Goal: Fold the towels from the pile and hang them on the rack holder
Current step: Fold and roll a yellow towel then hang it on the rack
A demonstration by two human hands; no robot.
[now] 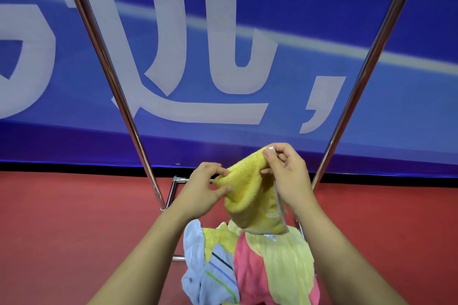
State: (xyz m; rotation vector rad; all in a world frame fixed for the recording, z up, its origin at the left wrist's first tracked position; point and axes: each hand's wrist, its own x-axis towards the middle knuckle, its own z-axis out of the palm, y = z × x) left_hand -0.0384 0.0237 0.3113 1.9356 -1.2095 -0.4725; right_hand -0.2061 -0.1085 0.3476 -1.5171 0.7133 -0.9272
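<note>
Towel: a yellow towel [250,195] is held up between both hands, above the pile, likely so its edges can be found and squared for folding.
Left hand [205,189]: fingers and thumb curled, pinching the towel's left edge.
Right hand [285,171]: thumb and forefinger pinching the upper corner at the white hem; other fingers loosely bent.
Pile [250,262]: blue, striped, pink and pale yellow towels on the red floor [74,218], just below the hands.
Rack [116,86]: chrome legs rise either side of the hands; its top bar is well above, with no towel visible on it.
</note>
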